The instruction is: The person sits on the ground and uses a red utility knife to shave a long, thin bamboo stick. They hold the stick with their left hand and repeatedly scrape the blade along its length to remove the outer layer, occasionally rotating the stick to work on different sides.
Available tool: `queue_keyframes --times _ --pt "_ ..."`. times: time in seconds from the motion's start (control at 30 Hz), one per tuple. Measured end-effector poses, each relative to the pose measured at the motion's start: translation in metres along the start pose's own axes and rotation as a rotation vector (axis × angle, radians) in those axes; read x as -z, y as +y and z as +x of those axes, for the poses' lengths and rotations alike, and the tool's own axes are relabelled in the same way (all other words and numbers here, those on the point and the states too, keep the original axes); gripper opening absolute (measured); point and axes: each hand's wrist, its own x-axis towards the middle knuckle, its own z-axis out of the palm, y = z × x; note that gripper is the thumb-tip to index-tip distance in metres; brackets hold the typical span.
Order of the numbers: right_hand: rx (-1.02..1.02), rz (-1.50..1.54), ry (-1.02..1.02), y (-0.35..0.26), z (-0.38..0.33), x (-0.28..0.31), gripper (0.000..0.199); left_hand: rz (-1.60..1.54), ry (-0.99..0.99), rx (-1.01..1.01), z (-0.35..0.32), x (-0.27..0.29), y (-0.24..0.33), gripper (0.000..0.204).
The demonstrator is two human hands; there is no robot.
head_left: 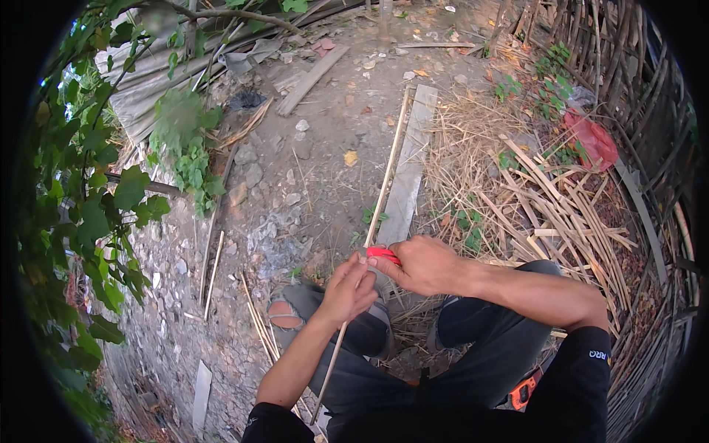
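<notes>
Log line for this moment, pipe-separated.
left hand: holds long thin stick | right hand: grips red object at stick | plank: on ground

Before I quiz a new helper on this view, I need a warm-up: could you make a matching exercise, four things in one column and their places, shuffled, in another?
Things:
1. Yellow leaf
2. Red tool
3. Long thin stick
4. Red plastic bag

Places:
A. Held in the right hand
B. Near the branch fence, at the picture's right
C. Running through the left hand
D. On the soil, left of the grey plank

Pairs: 1-D, 2-A, 3-C, 4-B
</notes>
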Motion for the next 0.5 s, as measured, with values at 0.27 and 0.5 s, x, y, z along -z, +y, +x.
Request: queue_keyframes --times 0.27,0.5 --pt "-0.072 -0.119 0.194 0.021 0.027 -0.006 0.072 -0.067 -0.021 0.085 -0.009 0.011 0.009 0.041" --pt "-0.508 -0.145 0.233 0.151 0.038 0.086 0.087 0.154 -0.148 0.201 -0.035 0.015 -0.023 0.041"
